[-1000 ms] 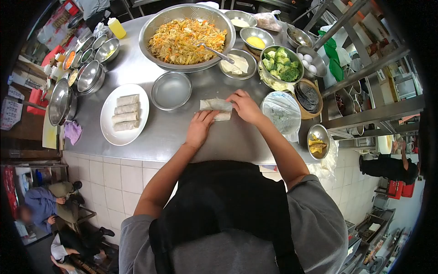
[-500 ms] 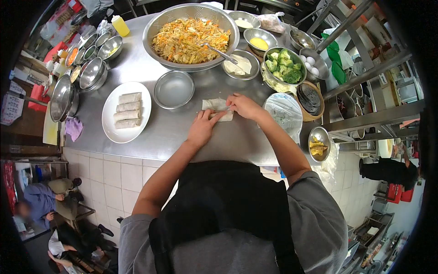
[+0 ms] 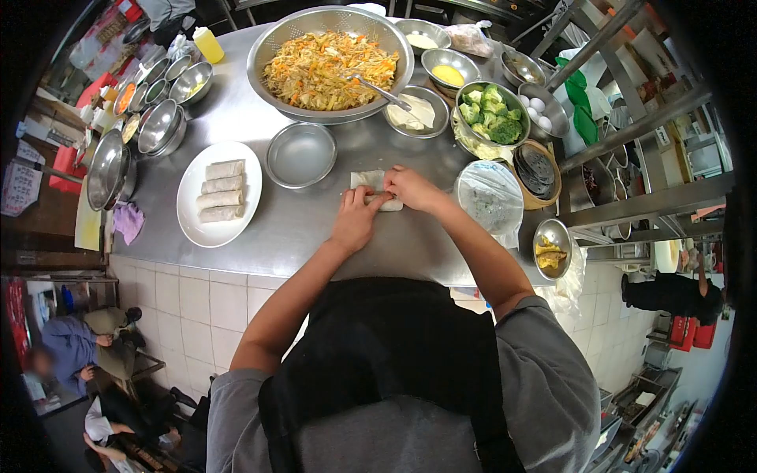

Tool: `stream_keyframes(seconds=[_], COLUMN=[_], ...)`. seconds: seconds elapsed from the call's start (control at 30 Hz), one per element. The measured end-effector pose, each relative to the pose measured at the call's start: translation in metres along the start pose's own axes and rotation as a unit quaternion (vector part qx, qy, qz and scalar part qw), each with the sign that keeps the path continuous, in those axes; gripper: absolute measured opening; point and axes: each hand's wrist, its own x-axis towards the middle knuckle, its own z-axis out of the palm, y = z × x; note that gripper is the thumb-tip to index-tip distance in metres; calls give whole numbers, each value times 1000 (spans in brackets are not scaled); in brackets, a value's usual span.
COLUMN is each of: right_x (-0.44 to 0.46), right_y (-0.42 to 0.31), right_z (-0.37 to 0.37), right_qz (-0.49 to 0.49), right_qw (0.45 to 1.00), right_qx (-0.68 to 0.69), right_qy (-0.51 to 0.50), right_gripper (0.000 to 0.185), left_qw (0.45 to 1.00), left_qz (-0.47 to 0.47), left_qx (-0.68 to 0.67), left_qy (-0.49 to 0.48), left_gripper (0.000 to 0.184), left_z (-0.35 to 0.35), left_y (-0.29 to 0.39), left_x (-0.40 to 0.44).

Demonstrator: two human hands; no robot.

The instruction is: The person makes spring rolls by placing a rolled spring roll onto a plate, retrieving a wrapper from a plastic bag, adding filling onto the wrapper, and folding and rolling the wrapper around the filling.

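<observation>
Left hand (image 3: 354, 225), thumb apart from fingers, pressed the part-rolled wrapper (image 3: 367, 180); right hand (image 3: 414, 190) pinched it. Rolled part's long axis ran left-to-right.

Can't make out a single word here, tbh. The white sheet (image 3: 22, 183) by the left edge has dark marks, and there's a little white tag (image 3: 662, 135) on the right-hand metal rack (image 3: 643, 206), both too blurry.
</observation>
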Motion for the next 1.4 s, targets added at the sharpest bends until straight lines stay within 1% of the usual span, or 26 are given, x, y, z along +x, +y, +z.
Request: stream_keyframes(seconds=[0.03,0.13,0.23,0.33,0.43,0.53,0.63,0.73,0.83,0.93,1.03,1.13,1.23,1.33,1.4], right_x=[-2,-6,-8,-9,-9,-15,-30,-43,-50,-51,-51,-50,-52,-52,-52], right_y=[-3,-11,-22,-25,-20,-24,-34,-38,-47,-44,-41,-37,-39,-40,-37], right_z=[1,-2,-7,-8,-4,-6,-13,-9,-7,2,9,14,12,10,14], right_qz=[4,-35,25,20,-8,-6,-6,-83,-55,-55,-55,-61,-36,14,4], right_qw=[1000,998,995,993,993,992,994,994,997,995,993,990,990,995,992], right_qx=[6,19,75,83,77,81,101,43,33,33,45,-4,-38,-32,-41], right_qy=[12,54,54,78,89,94,29,49,47,82,97,126,130,92,116], right_gripper=[12,10,18,29,33,32,34,38,39,37,33,32,32,34,31], left_qw=[1000,1000,1000,1000,998,997,996,990,986,990,995,999,999,990,984], left_qz=[0,16,20,18,8,4,-5,-12,-32,-43,2,-6,-16,-11,-38], left_qx=[-7,-18,4,6,-58,-72,-89,-136,-155,-126,-70,12,-41,-142,-176], left_qy=[-1,12,-6,17,32,15,14,45,45,41,70,32,-14,8,4], left_gripper=[63,63,58,44,32,29,34,36,33,33,35,37,40,38,36], left_z=[0,1,0,4,5,4,1,-2,-5,-3,-1,-11,-17,-15,-16], left_y=[0,-2,-2,-4,-8,-12,-13,-13,-12,-14,-20,-21,-27,-38,-40], left_x=[0,0,-1,1,1,2,3,3,3,2,3,4,8,8,6])
